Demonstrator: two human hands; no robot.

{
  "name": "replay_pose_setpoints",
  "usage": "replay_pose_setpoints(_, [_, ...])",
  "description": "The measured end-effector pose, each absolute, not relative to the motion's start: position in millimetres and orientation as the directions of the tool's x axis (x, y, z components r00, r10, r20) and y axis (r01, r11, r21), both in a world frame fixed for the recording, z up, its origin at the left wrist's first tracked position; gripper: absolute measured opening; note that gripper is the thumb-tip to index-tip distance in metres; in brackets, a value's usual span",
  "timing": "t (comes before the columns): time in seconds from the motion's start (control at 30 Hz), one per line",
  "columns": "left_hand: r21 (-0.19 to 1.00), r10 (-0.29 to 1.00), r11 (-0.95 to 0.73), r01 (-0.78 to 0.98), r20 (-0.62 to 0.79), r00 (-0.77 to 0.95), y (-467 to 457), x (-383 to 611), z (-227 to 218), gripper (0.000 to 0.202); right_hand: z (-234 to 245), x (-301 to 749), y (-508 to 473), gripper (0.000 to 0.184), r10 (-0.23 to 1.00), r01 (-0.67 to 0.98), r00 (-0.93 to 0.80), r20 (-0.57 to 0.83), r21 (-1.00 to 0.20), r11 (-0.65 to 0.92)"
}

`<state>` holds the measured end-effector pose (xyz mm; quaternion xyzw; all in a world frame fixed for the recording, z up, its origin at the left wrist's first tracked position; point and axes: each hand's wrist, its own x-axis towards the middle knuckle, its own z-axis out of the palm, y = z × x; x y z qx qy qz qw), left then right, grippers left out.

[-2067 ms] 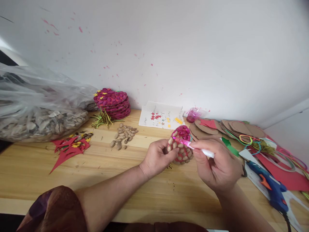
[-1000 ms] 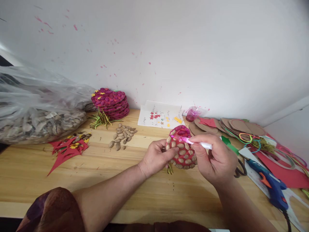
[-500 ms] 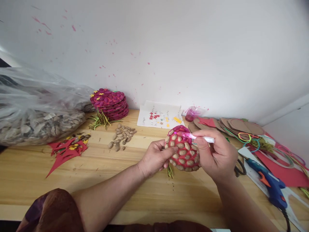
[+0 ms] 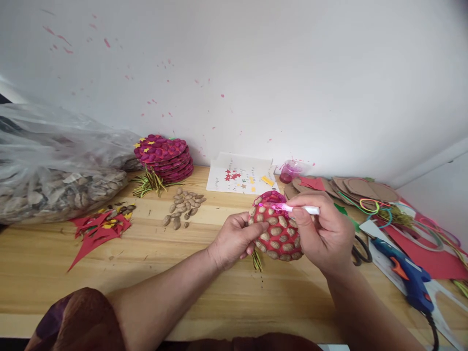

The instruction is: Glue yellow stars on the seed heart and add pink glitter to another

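Note:
My left hand [image 4: 236, 239] grips the left edge of a round red disc [image 4: 278, 229] covered with tan shells, tilted toward me above the wooden table [image 4: 146, 258]. My right hand [image 4: 325, 236] is closed on a small brush [image 4: 292, 208] with a white handle and a pink tip. The tip rests on the disc's upper part, where shells are painted magenta. Green stems hang from the disc's lower edge.
A stack of painted discs [image 4: 164, 156] stands by the wall. Loose shells [image 4: 183, 207], red paper scraps [image 4: 98, 226] and a plastic bag of shells [image 4: 54, 175] lie left. A pink paint pot [image 4: 290, 170], cardboard circles [image 4: 361, 190], scissors [image 4: 360, 251] and a blue glue gun [image 4: 409, 280] lie right.
The disc has been tipped up so its shell face shows more fully. The brush tip has moved across the disc's top edge. Both hands stayed in about the same place.

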<state>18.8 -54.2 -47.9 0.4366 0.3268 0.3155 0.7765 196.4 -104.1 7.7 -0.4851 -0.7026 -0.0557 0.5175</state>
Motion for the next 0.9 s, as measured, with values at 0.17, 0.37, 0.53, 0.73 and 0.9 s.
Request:
replay_pose_setpoints(0.17, [0.879, 0.771, 0.429, -0.208, -0.237, 0.591, -53.8, 18.7, -49.8, 0.049, 9.0, 195.2, -103.3, 0.015, 0.589, 0.757, 0.019, 0.808, -0.396, 0.519])
replay_pose_setpoints(0.37, [0.875, 0.771, 0.435, -0.212, -0.24, 0.59, -54.0, 19.0, -46.5, 0.047, 8.0, 193.5, -103.7, 0.016, 0.607, 0.752, -0.026, 0.795, -0.385, 0.536])
replay_pose_setpoints(0.53, [0.878, 0.77, 0.428, -0.215, -0.229, 0.595, -54.1, 18.9, -47.6, 0.047, 7.5, 193.0, -104.1, 0.017, 0.583, 0.758, -0.008, 0.812, -0.376, 0.533])
replay_pose_setpoints(0.73, [0.88, 0.769, 0.423, -0.216, -0.223, 0.599, -54.0, 19.1, -50.1, 0.046, 6.5, 193.2, -104.1, 0.017, 0.591, 0.752, -0.008, 0.806, -0.385, 0.535])
replay_pose_setpoints(0.9, [0.885, 0.772, 0.419, -0.205, -0.229, 0.593, -54.1, 19.5, -49.9, 0.046, 6.4, 193.2, -104.5, 0.019, 0.597, 0.747, -0.029, 0.801, -0.38, 0.546])
